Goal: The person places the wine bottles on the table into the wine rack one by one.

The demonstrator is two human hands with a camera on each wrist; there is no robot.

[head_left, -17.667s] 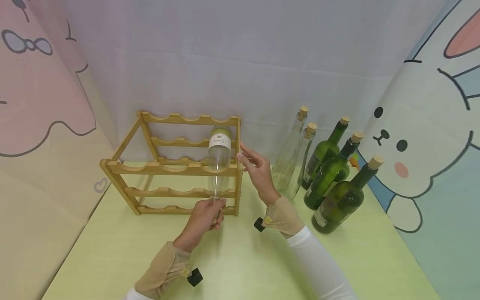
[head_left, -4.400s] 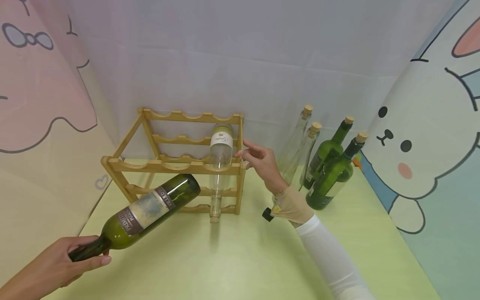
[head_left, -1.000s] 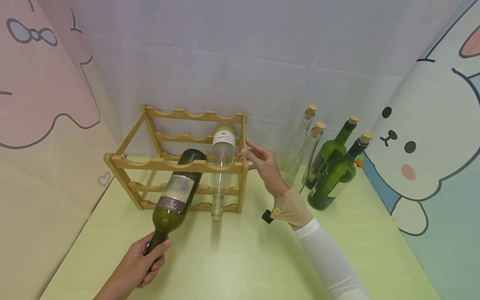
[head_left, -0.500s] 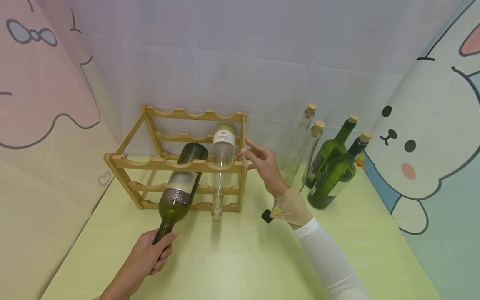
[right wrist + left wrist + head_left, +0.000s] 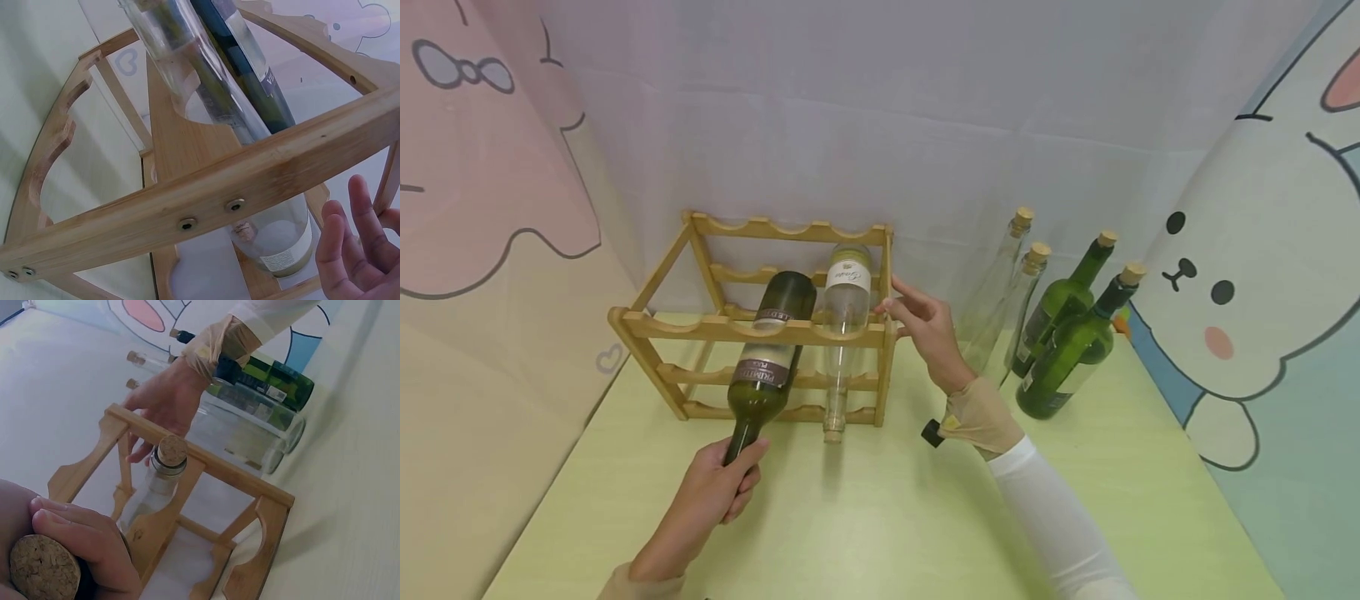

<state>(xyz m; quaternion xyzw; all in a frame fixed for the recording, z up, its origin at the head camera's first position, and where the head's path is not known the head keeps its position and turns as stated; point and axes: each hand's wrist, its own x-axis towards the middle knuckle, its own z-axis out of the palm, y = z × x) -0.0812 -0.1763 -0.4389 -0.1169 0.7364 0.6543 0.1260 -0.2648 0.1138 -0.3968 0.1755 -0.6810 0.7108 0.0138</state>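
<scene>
My left hand [image 5: 711, 483] grips the neck of a dark green wine bottle [image 5: 767, 371], its cork [image 5: 45, 567] poking out of the fist in the left wrist view. The bottle's labelled body slants under the top front rail of a wooden wine rack [image 5: 700, 325], base toward the back. Beside it on the right lies a clear glass bottle [image 5: 847, 308], also in the rack, cork toward me. At the rack's right end, my right hand [image 5: 928, 333] holds the end post with its fingertips; in the right wrist view, part of this contact is hidden.
Right of the rack stand two clear corked bottles [image 5: 1018, 292] and two green corked bottles [image 5: 1067, 354], close to my right forearm. All this is on a pale yellow-green table [image 5: 865, 525]. A whitish cloth [image 5: 850, 125] hangs behind the rack.
The green bottle, earlier upright at the right and then held tilted at the left, has slid deeper into the rack and straightened. My right hand stays at the post.
</scene>
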